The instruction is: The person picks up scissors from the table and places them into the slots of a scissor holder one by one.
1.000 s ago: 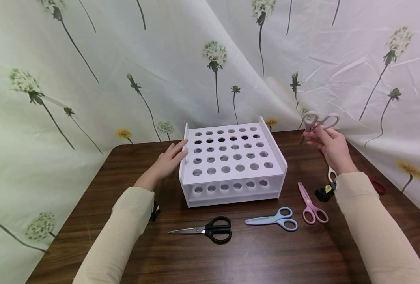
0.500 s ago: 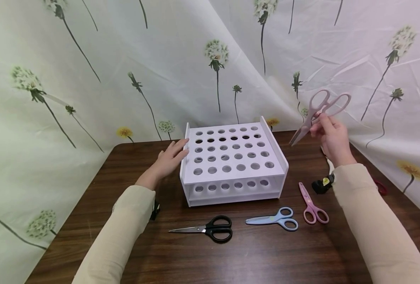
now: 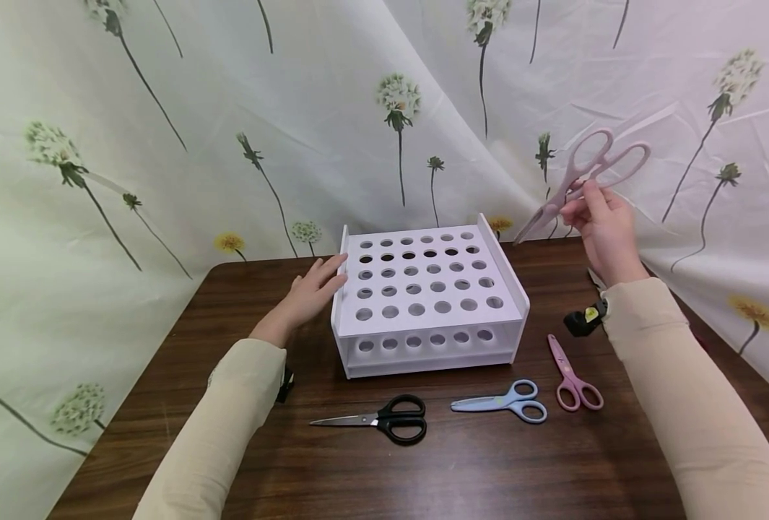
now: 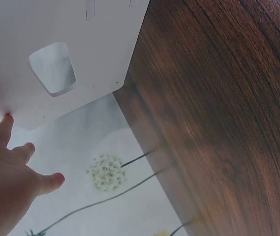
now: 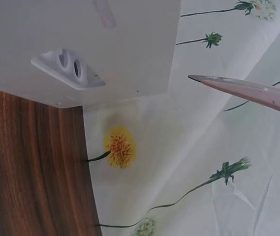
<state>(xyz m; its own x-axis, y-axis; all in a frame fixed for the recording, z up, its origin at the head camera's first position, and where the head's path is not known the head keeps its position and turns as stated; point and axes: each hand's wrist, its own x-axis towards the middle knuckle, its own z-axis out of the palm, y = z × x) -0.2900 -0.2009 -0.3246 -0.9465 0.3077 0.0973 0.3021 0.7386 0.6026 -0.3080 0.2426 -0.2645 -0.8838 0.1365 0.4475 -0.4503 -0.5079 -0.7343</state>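
A white tiered rack with round holes point(image 3: 423, 322) stands on the table. My left hand point(image 3: 307, 295) rests its fingertips on the rack's left side, fingers spread and fairly straight. The left wrist view shows these fingers point(image 4: 3, 129) at the side panel near its cut-out. Up and to the right of the rack, my right hand point(image 3: 608, 232) pinches pale pink scissors point(image 3: 557, 199) near the pivot. Their loops point up and the blades slant down left. In the right wrist view the closed blades point(image 5: 248, 92) point toward the rack's right panel point(image 5: 130, 54).
In front of the rack lie black-handled scissors point(image 3: 383, 420) and light blue scissors point(image 3: 502, 401). Darker pink scissors point(image 3: 569, 377) lie at its right. A blade tip point(image 3: 596, 280) shows by the right sleeve, the rest hidden. A flowered curtain point(image 3: 332, 108) hangs behind the table point(image 3: 306, 477).
My right hand has lifted the pale pink scissors upward, and they have turned so their blades show more, pointing down left. My left hand has stayed at the rack's side.
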